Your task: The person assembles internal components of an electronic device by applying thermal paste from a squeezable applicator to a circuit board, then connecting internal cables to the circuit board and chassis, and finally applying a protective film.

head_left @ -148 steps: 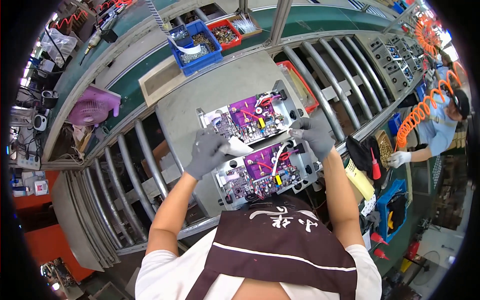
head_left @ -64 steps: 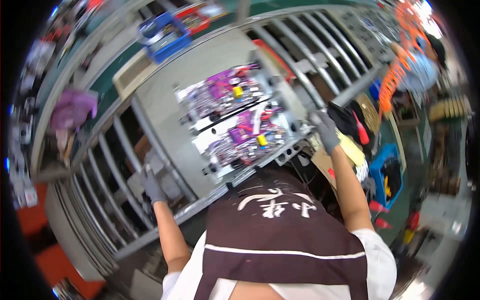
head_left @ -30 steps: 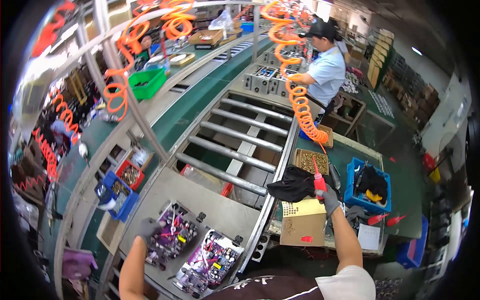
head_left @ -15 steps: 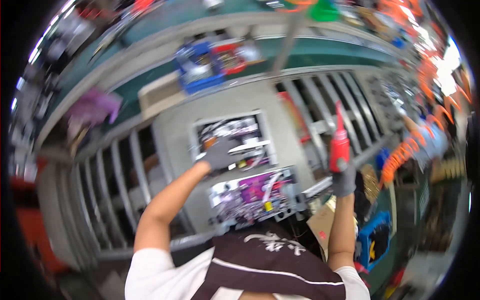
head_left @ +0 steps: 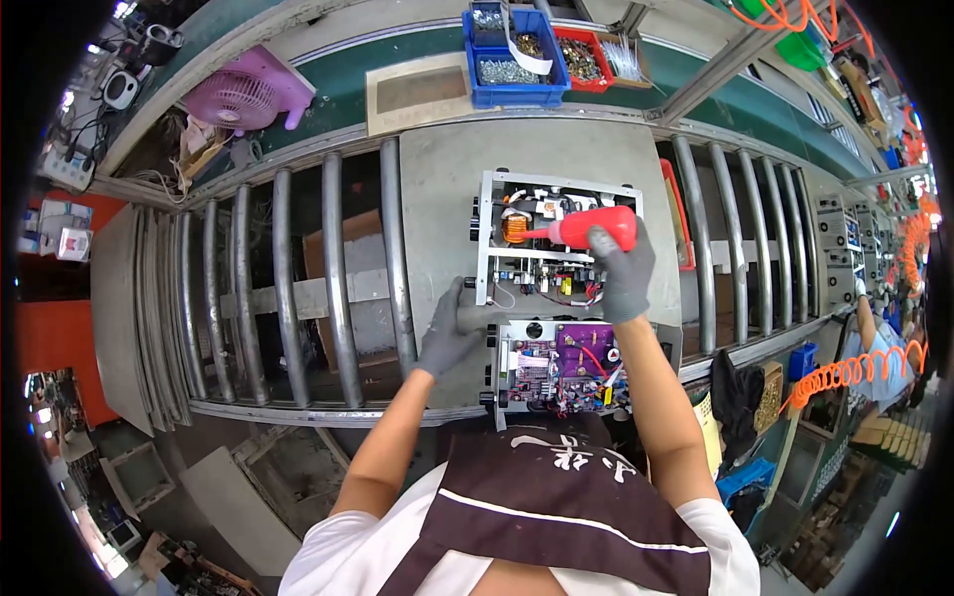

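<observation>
My right hand (head_left: 628, 278), in a grey glove, grips a red squeeze bottle (head_left: 601, 226) that lies tilted nearly level. Its nozzle points left at an orange copper coil (head_left: 514, 229) inside the farther open metal chassis (head_left: 484, 260); whether the tip touches the coil I cannot tell. My left hand (head_left: 449, 338), gloved too, is beside that chassis's near left corner, thumb and fingers spread, holding nothing. Closer to my body sits a second open electronics unit (head_left: 537, 370) with a purple circuit board (head_left: 582, 356). Both units rest on a grey board (head_left: 437, 199).
Metal rollers (head_left: 338, 258) flank the board. Blue bins (head_left: 517, 94) and a red bin (head_left: 584, 60) of small hardware stand at the back, near a pink fan (head_left: 243, 97). A coiled orange hose (head_left: 845, 375) hangs right; another person (head_left: 874, 348) is at far right.
My right hand has brought the red bottle from upright at the right to tilted over the farther chassis. My left hand has moved out of that chassis to its left side. The view has shifted.
</observation>
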Demonstrator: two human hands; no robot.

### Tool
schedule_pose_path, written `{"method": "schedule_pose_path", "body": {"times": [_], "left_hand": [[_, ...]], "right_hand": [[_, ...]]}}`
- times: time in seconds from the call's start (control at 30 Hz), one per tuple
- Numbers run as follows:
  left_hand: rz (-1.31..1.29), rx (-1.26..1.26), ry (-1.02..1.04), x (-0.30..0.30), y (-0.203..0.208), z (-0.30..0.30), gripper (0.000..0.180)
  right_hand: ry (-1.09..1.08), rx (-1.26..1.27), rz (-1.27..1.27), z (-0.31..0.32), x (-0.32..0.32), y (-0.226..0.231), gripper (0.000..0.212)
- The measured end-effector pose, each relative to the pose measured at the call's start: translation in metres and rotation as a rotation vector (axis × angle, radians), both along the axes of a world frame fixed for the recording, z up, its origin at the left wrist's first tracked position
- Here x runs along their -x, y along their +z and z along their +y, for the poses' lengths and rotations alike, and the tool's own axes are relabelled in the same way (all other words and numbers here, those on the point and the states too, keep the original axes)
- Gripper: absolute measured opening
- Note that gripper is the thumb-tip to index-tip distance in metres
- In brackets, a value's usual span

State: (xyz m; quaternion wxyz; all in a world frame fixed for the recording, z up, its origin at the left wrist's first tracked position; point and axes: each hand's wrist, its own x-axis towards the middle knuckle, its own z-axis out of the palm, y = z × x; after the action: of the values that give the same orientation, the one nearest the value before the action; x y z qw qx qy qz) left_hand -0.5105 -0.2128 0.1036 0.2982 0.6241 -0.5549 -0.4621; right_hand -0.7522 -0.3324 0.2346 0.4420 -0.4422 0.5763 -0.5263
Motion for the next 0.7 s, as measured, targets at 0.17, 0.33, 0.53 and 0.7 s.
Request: {"method": "schedule_pose_path", "body": {"times": [0.17, 0.33, 0.53, 0.7], "left_hand": [[-0.209, 0.169, 0.113, 0.024, -0.034, -0.014, 0.089], [-0.314, 0.157, 0.013, 0.022, -0.049, -0.031, 0.083], [-0.310, 0.099, 0.034, 0.025, -0.051, -0.032, 0.080], [-0.296, 0.128, 0.046, 0.025, -0.054, -0.033, 0.080]], "right_hand": [[0.031, 0.108, 0.284, 0.015, -0.029, -0.011, 0.042], [0.136, 0.190, 0.334, 0.014, -0.034, -0.012, 0.042], [0.233, 0.266, 0.359, 0.015, -0.037, -0.021, 0.043], [0.311, 0.405, 0.397, 0.020, -0.035, -0.022, 0.044]]}}
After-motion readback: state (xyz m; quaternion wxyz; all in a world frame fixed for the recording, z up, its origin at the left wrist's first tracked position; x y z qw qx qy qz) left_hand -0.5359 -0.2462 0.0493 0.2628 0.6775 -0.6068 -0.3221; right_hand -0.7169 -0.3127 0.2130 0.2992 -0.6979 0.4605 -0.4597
